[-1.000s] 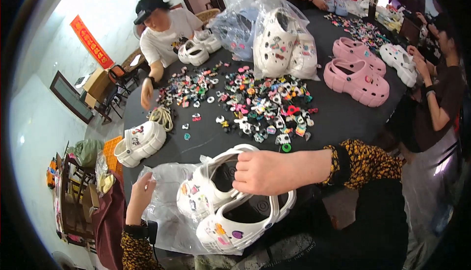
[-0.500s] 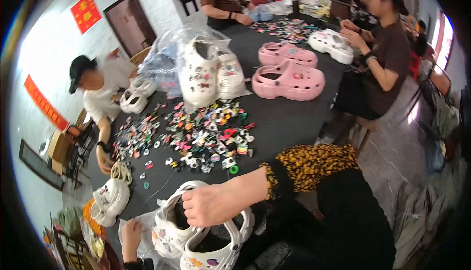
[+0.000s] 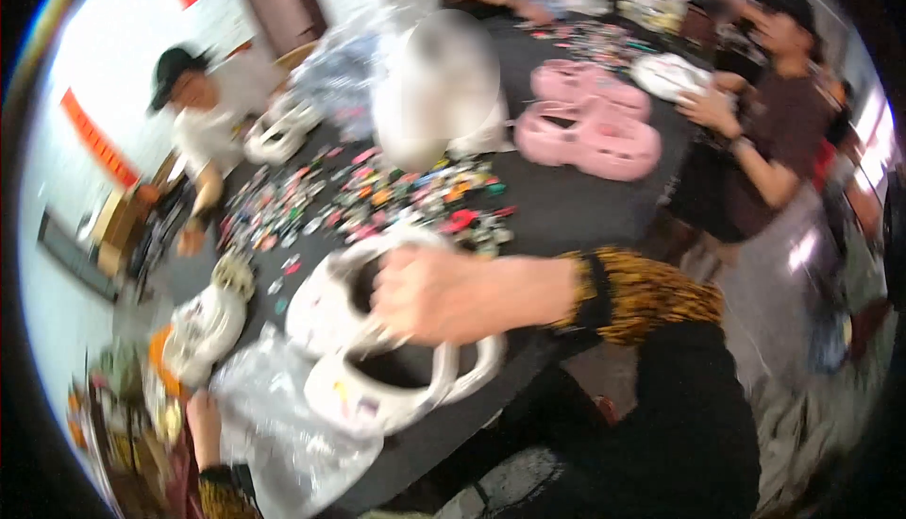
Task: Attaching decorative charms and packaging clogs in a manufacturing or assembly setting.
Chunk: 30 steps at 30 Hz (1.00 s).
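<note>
A pair of white clogs (image 3: 326, 304) with colourful charms hangs from my right hand (image 3: 429, 294), which is closed round their inner sides where the two meet. They are above the table's near edge, slightly blurred. Below and left of them spreads a clear plastic bag (image 3: 274, 425). My left hand (image 3: 202, 415) is closed at the bag's left edge, pinching it; the fingertips are partly hidden. Just beyond that hand stands another white clog (image 3: 203, 330), with a beige coil (image 3: 233, 276) behind it.
Loose charms (image 3: 406, 203) lie heaped across the black table (image 3: 566, 226). Bagged white clogs (image 3: 434, 94) and pink clogs (image 3: 590, 137) stand farther back. One person (image 3: 203, 108) sits at the left, another (image 3: 764, 113) holds a white clog at the right, and others are at the far end.
My right hand has lifted the white clogs up and away from the plastic bag. My left hand has moved left with the bag's edge, and the bag now lies more spread out.
</note>
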{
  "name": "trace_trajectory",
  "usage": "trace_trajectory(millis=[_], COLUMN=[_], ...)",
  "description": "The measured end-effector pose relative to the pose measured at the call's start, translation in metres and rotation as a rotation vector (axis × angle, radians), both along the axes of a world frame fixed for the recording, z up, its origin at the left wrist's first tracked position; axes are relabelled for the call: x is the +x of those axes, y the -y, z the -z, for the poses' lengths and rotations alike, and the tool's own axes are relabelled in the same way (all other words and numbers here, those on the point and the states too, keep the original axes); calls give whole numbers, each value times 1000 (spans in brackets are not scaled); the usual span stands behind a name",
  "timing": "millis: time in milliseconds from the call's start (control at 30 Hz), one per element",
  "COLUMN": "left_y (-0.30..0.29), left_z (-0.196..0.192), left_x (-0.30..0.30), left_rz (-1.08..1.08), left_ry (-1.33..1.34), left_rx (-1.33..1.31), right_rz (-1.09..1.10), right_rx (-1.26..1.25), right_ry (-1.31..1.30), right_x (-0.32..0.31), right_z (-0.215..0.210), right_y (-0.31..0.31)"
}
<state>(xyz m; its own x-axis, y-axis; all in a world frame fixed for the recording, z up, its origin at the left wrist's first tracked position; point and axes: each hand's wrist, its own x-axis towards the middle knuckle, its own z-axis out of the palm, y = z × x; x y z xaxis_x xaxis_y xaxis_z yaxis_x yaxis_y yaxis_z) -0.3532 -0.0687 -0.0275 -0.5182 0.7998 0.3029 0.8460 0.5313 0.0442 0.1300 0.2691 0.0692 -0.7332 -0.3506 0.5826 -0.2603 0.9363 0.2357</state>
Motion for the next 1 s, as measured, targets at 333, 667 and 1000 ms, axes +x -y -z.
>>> trace_trajectory(millis=[333,667,1000], left_y=[-37,-49,-63], left_z=[-22,-20,-13], left_x=[76,87,74], left_rz=[-87,0,97], left_ry=[198,292,321], left_rx=[19,82,158], right_rz=[468,603,-120], right_rx=[-304,-136,-180], right_ry=[149,94,281], right_x=[36,48,-56], right_z=[-10,-39,-12], right_y=[-54,-27,94])
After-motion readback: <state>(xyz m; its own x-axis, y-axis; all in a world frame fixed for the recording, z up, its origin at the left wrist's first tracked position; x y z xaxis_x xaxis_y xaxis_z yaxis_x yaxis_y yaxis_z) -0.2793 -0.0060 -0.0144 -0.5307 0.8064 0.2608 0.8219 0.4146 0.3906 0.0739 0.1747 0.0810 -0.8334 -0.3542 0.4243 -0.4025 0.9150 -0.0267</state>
